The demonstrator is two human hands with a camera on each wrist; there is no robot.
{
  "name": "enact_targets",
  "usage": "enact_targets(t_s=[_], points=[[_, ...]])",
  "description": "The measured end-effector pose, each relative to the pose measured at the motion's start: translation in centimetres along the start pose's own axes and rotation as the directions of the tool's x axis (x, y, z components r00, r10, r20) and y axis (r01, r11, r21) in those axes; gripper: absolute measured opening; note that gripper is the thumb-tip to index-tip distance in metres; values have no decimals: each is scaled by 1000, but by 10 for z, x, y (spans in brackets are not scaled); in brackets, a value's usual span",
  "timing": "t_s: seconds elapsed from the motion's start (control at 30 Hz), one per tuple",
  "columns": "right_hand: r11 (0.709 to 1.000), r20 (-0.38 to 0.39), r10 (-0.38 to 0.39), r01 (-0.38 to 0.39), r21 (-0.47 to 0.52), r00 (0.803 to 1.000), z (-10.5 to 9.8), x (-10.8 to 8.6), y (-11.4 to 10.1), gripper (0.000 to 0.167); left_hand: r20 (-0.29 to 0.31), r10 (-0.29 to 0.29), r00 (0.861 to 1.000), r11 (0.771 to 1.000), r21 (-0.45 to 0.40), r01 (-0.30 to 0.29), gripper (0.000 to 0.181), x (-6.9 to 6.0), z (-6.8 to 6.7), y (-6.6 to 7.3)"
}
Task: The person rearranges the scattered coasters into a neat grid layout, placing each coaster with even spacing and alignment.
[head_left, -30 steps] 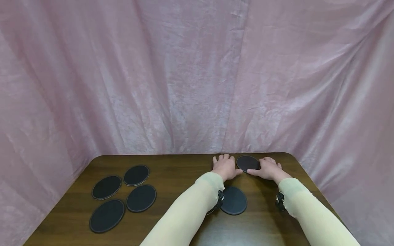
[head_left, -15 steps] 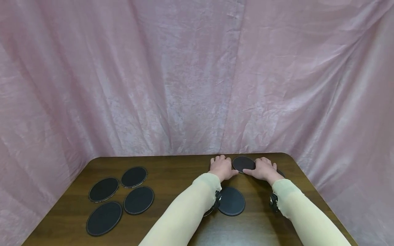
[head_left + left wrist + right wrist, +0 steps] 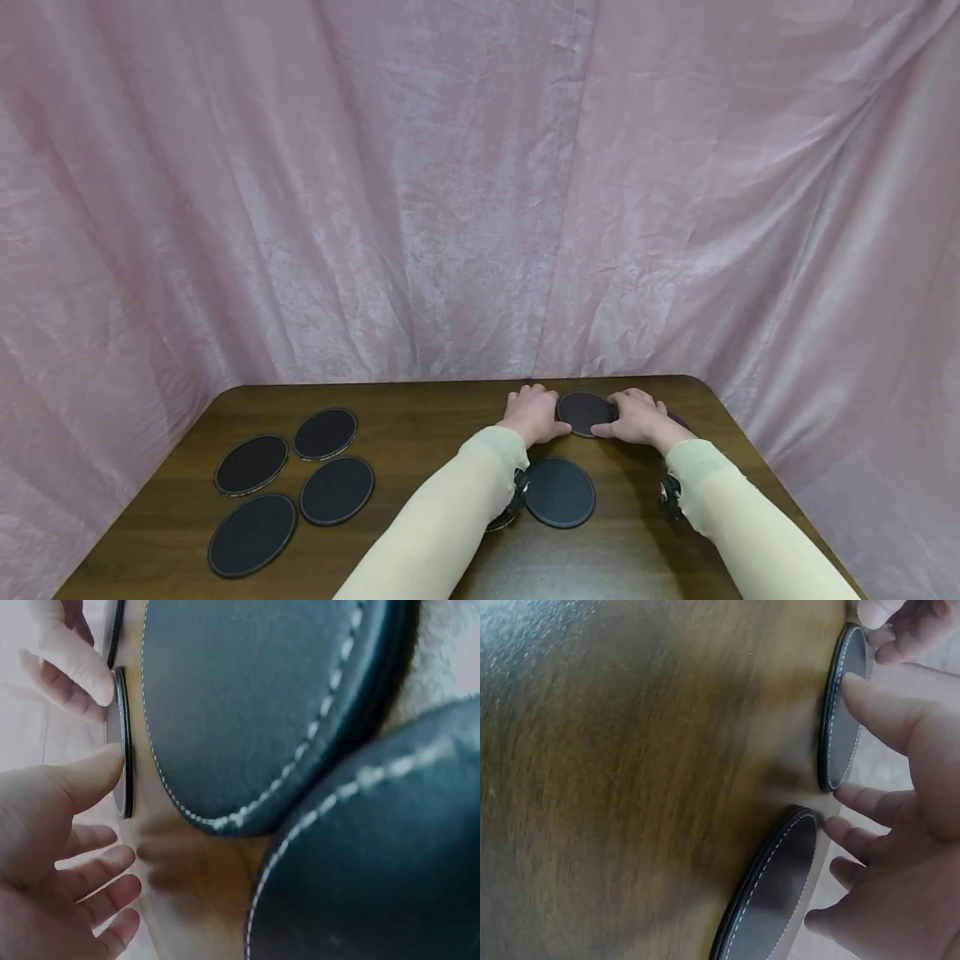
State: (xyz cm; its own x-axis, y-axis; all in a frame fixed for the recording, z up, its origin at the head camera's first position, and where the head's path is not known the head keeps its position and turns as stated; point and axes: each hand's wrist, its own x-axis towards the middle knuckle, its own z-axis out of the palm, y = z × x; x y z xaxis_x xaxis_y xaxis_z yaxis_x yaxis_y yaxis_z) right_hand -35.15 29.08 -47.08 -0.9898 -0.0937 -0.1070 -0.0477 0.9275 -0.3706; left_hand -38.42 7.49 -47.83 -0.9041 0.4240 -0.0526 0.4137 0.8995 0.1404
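Note:
Near the table's back edge, a round dark leather coaster (image 3: 585,412) lies between my two hands. My left hand (image 3: 534,414) holds its left end, thumb at the near edge and forefinger at the far side. From the right, my right hand (image 3: 637,415) holds it with thumb and forefinger; the other fingers spread loosely. In the right wrist view, white stitching rings this coaster (image 3: 847,724), and the right fingertips also come close to a second coaster (image 3: 772,900). That one (image 3: 678,422) is mostly hidden behind my right hand in the head view.
Nearer me lies another coaster (image 3: 560,493), with one more (image 3: 501,521) partly under my left forearm. Several dark coasters (image 3: 253,533) form a group on the left of the wooden table (image 3: 420,433). A pink curtain (image 3: 450,208) hangs behind the table.
Both hands and the coaster between them have shifted slightly left and toward me. More of the coaster behind my right hand shows than a second ago. The head view has turned slightly.

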Motion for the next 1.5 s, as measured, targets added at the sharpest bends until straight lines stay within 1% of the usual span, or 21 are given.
enact_targets(t_s=[0.03, 0.1, 0.23, 0.33, 0.47, 0.57, 0.67, 0.8, 0.87, 0.97, 1.07, 1.1, 1.27, 1.3, 1.33, 1.37, 1.5], points=[[1000, 6, -8, 8, -13, 1000, -3, -4, -3, 85, -2, -12, 1000, 1000, -12, 11, 67, 0, 0, 0], [1000, 10, -7, 7, -27, 1000, -6, -6, -4, 85, -5, -35, 999, 999, -27, 35, 70, -1, -2, 0], [998, 20, -8, 9, -62, 1000, -9, -7, -6, 85, 26, -59, 998, 995, -81, 61, 72, 4, 0, 3], [998, 35, 1, 1, -67, 999, -12, -6, -10, 81, 33, -76, 997, 992, -99, 79, 71, 7, 1, 8], [998, 53, 34, -31, -63, 998, -13, -4, -16, 75, 42, -113, 993, 988, -104, 117, 68, 11, 5, 12], [996, 55, 67, -64, -56, 996, -14, -2, -19, 69, 41, -130, 991, 983, -127, 134, 65, 14, 7, 14], [996, 63, 79, -76, -51, 995, -14, -2, -21, 64, 30, -141, 990, 976, -163, 144, 64, 11, 6, 15], [997, 70, 68, -66, -32, 995, -12, 0, -21, 65, 21, -161, 987, 966, -199, 162, 68, 4, 0, 14], [998, 51, 58, -58, -13, 997, -11, 1, -20, 66, 12, -172, 985, 964, -205, 171, 72, 2, -3, 14], [998, 8, 56, -56, 23, 998, -8, 3, -21, 73, -1, -187, 982, 957, -225, 182, 76, 3, -3, 12], [998, -25, 52, -51, 43, 998, -3, 2, -24, 81, -7, -191, 982, 953, -242, 184, 76, 3, -2, 9], [998, -30, 50, -49, 44, 998, 0, 2, -24, 83, -27, -184, 983, 953, -248, 172, 79, 9, 9, 4], [997, -28, 43, -42, 62, 999, 5, 2, -25, 87, -24, -173, 985, 950, -268, 160, 82, 4, 9, -3], [996, -24, 47, -45, 71, 999, 6, 3, -25, 87, -28, -170, 985, 949, -276, 156, 83, 3, 9, -5], [996, -19, 46, -44, 81, 999, 5, 3, -26, 87, -9, -173, 985, 946, -281, 163, 80, -6, -2, -3], [994, -14, 44, -42, 96, 999, 4, 2, -27, 88, -29, -166, 986, 948, -281, 152, 80, -3, 2, -6], [989, -8, 29, -28, 148, 1000, -1, 3, -36, 88, -58, -138, 989, 950, -289, 115, 79, -6, -8, -18]])
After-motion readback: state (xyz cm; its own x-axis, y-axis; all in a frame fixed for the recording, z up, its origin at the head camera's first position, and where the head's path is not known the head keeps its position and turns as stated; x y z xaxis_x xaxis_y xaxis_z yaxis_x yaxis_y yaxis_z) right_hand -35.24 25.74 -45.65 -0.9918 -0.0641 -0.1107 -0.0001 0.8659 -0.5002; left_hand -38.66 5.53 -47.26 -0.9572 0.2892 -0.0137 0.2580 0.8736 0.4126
